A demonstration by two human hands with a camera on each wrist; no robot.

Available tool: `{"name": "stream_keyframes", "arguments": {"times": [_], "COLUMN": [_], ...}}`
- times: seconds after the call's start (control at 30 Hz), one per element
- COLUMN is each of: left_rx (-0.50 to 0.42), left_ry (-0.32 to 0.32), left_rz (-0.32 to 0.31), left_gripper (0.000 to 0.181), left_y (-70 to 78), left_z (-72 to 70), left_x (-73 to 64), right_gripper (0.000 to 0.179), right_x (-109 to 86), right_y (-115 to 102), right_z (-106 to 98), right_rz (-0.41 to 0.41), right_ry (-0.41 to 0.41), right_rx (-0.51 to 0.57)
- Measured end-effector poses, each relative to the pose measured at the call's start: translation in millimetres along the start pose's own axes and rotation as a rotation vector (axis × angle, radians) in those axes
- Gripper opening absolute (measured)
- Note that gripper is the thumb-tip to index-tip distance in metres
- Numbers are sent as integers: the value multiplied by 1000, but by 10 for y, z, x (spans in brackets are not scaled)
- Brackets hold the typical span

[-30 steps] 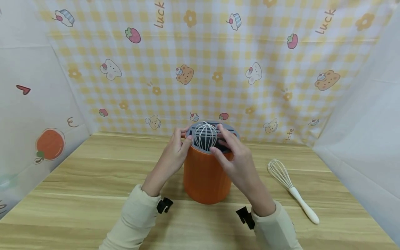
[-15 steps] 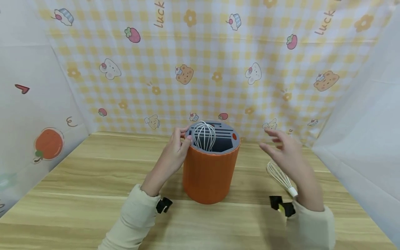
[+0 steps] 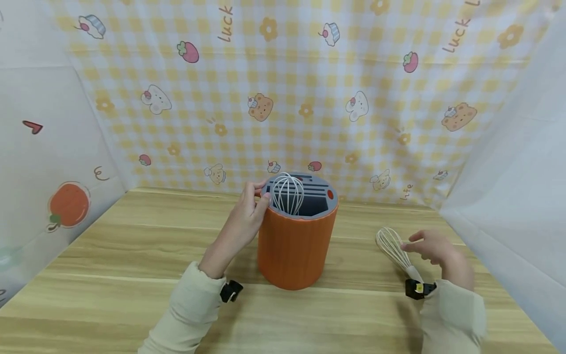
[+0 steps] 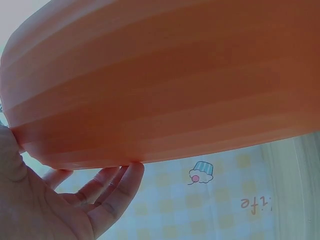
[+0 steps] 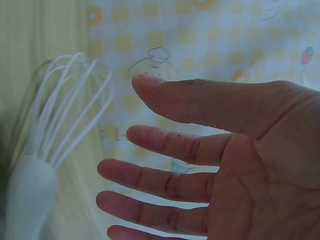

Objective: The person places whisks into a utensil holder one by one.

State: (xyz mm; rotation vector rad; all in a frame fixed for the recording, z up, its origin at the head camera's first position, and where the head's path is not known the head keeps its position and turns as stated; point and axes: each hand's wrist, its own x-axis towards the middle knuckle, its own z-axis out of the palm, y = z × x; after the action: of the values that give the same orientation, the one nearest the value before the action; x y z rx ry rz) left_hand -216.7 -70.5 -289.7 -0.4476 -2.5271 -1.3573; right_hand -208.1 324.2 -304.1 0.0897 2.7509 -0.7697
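An orange knife holder (image 3: pixel 294 253) with a grey slotted top (image 3: pixel 309 186) stands upright on the table. My left hand (image 3: pixel 243 219) grips its upper left rim, thumb at the front; in the left wrist view, the fingers (image 4: pixel 117 197) curve along the ribbed orange wall (image 4: pixel 165 85). The wire head of one whisk (image 3: pixel 288 194) sticks up from the large opening at the left, its handle hidden inside. Over a second whisk (image 3: pixel 391 248), lying on the table to the right, is my right hand (image 3: pixel 435 248). The right wrist view has that hand (image 5: pixel 245 170) with spread fingers beside the white handle (image 5: pixel 32 192).
The wooden table (image 3: pixel 146 250) reaches back to a yellow checked cloth (image 3: pixel 305 88). White sheets hang at the left (image 3: pixel 40 162) and right (image 3: pixel 508 187) sides. A red dot marks the holder's top at right.
My right hand has left the holder's top and moved right and down to the whisk on the table. The left hand stays on the rim, and the holder has hardly shifted.
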Motion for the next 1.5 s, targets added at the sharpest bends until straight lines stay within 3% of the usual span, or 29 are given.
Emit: {"name": "stream_keyframes", "arguments": {"times": [0.2, 0.4, 0.57, 0.83, 1.0, 1.2, 1.37, 1.5], "left_rx": [1, -2, -2, 6, 2, -4, -7, -2], "left_ry": [0, 1, 0, 1, 0, -3, -6, -1], "left_rz": [0, 1, -3, -8, -12, -6, -10, -7], "left_gripper": [40, 41, 40, 41, 41, 40, 41, 42], "left_y": [-14, -15, -11, -14, -16, -13, -8, -7], "left_z": [1, 5, 12, 12, 10, 2, 1, 4], "left_x": [-4, 4, 7, 15, 18, 12, 7, 9], "right_gripper": [53, 12, 9, 13, 9, 25, 41, 41], "right_x": [71, 73, 83, 108, 111, 94, 1, -102], "right_y": [119, 204, 258, 276, 256, 158, -14, -189], "right_z": [103, 182, 236, 252, 192, 71, -29, -99], "right_rz": [59, 117, 143, 137, 82, -46, -157, -255], "right_ry": [-95, -111, -117, -102, -81, -19, 97, 212], "right_rx": [146, 236, 287, 278, 287, 269, 291, 361]}}
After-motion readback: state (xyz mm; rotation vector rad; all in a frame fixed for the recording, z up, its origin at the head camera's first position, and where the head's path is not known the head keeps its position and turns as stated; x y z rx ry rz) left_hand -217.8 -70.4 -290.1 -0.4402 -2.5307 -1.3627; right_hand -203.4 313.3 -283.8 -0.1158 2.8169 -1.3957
